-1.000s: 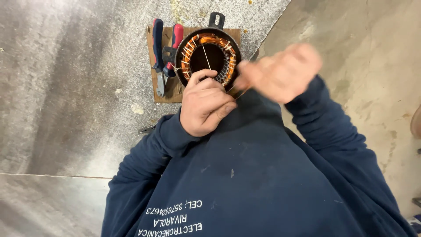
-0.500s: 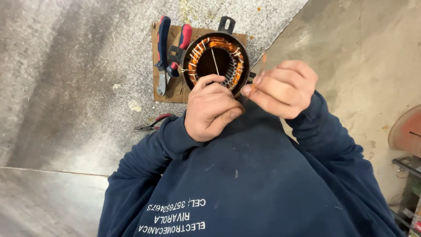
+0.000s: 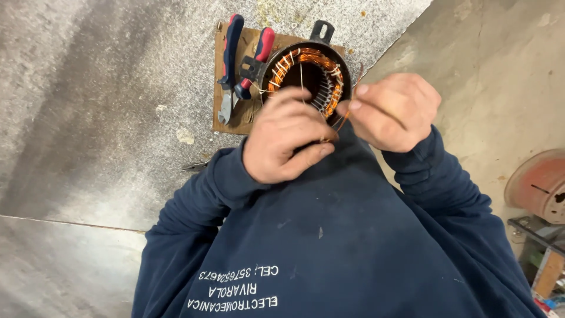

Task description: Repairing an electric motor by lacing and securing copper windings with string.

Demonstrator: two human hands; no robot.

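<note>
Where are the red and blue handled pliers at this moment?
In the head view, the pliers lie on the brown cardboard piece at the upper centre, just left of the motor stator and above the left hand.

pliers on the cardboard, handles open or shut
Open: the pliers lie flat on the cardboard, red and blue handles spread apart.

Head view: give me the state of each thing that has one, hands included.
Stator: upright on the cardboard pad, bore open, copper windings exposed.
Copper wire: loose end pinched at the stator's near rim.
Left hand: closed on the stator's near rim.
Right hand: fingers pinched on the wire.
Cutters: lying on the pad, untouched.
Pliers: lying beside the cutters, untouched.
</note>
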